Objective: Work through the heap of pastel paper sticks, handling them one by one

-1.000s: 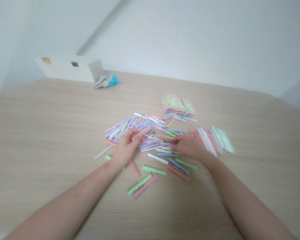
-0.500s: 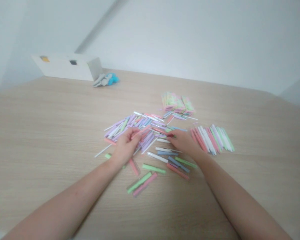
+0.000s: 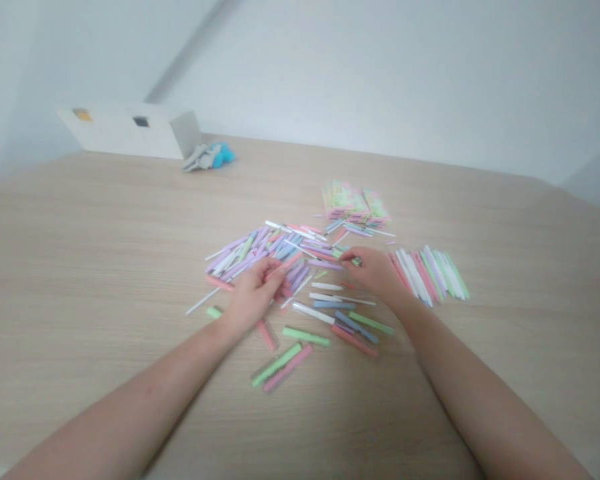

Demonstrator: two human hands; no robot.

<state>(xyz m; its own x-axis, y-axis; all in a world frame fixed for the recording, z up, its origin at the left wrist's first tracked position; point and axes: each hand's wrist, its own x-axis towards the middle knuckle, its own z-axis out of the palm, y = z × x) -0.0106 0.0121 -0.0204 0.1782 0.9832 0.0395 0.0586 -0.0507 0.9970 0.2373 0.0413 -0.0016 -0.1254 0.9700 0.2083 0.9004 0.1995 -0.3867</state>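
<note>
On the table [image 3: 80, 220], your left hand [image 3: 253, 297] and right hand [image 3: 377, 275] are clamping fingers on sticks [image 3: 260, 247], seemingly light and stiff; pinch mid-length.

A wide table [image 3: 80, 267] of pale wood, its fine grain running side to side, fills the lower part of the view. Beyond its far edge stands a plain white wall [image 3: 380, 80]. A blurred grey band [image 3: 190, 57] slants down the wall toward the table's far left corner; what it is cannot be told. At that corner lies a long white box [image 3: 125, 137] with a yellowish spot and a dark spot on top. Just beside the box's right end sits a small grey and blue bundle [image 3: 207, 157], too blurred to name. By the far right edge the wall turns a darker grey [image 3: 597, 183]. The light is soft and even, with faint shadows.
</note>
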